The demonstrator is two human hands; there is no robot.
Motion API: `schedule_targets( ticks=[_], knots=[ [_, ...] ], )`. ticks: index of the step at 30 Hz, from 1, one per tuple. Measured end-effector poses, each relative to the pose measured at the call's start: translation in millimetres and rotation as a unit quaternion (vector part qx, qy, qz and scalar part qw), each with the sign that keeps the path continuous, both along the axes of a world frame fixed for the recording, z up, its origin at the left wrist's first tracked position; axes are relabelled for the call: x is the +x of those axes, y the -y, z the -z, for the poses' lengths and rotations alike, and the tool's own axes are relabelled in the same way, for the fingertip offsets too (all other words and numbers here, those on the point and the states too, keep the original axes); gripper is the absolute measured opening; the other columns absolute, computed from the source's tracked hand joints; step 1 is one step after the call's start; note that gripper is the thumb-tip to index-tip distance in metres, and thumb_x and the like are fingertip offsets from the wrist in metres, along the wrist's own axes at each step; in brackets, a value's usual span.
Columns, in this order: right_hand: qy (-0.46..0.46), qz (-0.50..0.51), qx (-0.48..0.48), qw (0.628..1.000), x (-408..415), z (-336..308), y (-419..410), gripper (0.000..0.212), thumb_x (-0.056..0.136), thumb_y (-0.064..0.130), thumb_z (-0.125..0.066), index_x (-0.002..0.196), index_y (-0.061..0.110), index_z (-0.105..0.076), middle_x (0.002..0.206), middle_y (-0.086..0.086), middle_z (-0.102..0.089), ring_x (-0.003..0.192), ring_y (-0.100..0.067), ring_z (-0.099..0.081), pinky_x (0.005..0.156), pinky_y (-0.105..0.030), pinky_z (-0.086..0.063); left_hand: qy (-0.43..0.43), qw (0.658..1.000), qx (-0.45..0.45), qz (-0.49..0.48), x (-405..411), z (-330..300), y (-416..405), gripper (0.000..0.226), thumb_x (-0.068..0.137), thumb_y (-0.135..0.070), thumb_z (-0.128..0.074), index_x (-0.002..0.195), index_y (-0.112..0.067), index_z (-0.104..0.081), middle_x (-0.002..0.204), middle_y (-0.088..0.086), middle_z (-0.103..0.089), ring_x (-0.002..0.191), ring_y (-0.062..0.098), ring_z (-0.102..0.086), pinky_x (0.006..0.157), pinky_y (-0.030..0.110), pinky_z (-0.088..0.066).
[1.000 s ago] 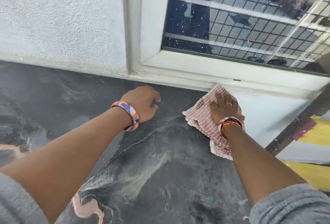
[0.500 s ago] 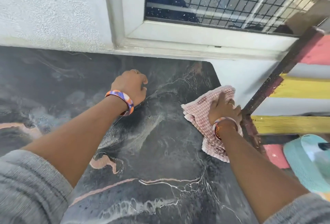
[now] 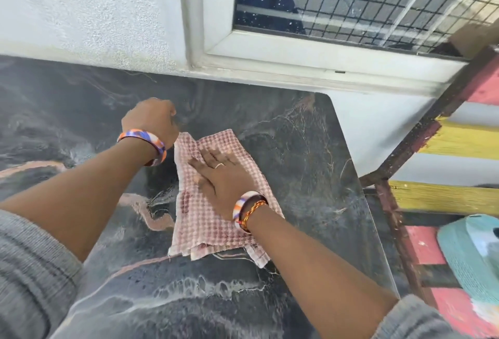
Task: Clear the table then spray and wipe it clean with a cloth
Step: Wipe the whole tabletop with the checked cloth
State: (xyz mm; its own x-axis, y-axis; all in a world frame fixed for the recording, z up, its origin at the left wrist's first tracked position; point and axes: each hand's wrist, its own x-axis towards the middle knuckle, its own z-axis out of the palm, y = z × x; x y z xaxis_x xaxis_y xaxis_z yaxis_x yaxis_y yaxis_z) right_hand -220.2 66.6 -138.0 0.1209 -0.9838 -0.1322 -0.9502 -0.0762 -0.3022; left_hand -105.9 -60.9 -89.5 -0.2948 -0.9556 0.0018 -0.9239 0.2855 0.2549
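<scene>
The dark, marble-patterned surface [image 3: 283,136] fills most of the view, its far edge against a white textured wall [image 3: 89,9] and a white-framed window [image 3: 337,49] with a wire grid. To the right of the surface stands a slatted piece [image 3: 464,144] painted yellow, pink and white on a dark rusty frame, and on its lower slats lies a teal woven thing [image 3: 464,263], partly cut off by the edge of the view; whether it holds anything cannot be told. On the surface, near its middle, lies the red-and-white checked cloth [image 3: 216,225], folded in layers with frayed edges toward the person. The right hand [image 3: 226,176] lies flat on the cloth, fingers straight and spread, pressing it down; it wears a ring and bracelets at the wrist. The left hand [image 3: 151,122] sits just beyond the cloth's left corner, fingers curled into a fist with the knuckles on the surface, and nothing is seen in its hold.
</scene>
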Motion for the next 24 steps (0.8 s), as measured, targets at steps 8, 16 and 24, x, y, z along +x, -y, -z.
schedule_targets(
  ticks=[8,16,24],
  knots=[
    [-0.068,0.233,0.029,0.970,-119,4,-33,0.051,0.100,0.040,-0.026,0.149,0.038,-0.014,0.161,0.002,-0.002,0.149,-0.021,-0.001,0.121,-0.044,0.000,0.003,0.998,-0.013,0.064,-26,10,12,0.032,0.088,-0.017,-0.050,0.118,-0.008,-0.059,0.127,0.018,-0.053,0.117,0.039,-0.048,0.091,0.045,-0.044],
    [-0.091,0.414,0.041,0.905,-199,8,45,0.055,0.100,0.041,-0.017,0.152,0.029,-0.005,0.161,-0.004,0.002,0.149,-0.027,0.001,0.120,-0.046,-0.001,0.003,0.997,-0.008,0.073,-51,12,55,0.035,0.090,-0.020,-0.047,0.123,-0.013,-0.055,0.131,0.015,-0.052,0.120,0.037,-0.047,0.093,0.043,-0.043],
    [-0.093,0.377,-0.006,0.921,-216,7,112,0.051,0.101,0.031,-0.024,0.150,0.020,-0.021,0.159,-0.010,-0.014,0.147,-0.028,-0.011,0.120,-0.045,-0.008,-0.048,0.998,-0.039,0.010,-45,14,98,0.035,0.087,-0.010,-0.042,0.116,-0.014,-0.061,0.124,0.014,-0.059,0.112,0.038,-0.053,0.087,0.041,-0.046]
  ],
)
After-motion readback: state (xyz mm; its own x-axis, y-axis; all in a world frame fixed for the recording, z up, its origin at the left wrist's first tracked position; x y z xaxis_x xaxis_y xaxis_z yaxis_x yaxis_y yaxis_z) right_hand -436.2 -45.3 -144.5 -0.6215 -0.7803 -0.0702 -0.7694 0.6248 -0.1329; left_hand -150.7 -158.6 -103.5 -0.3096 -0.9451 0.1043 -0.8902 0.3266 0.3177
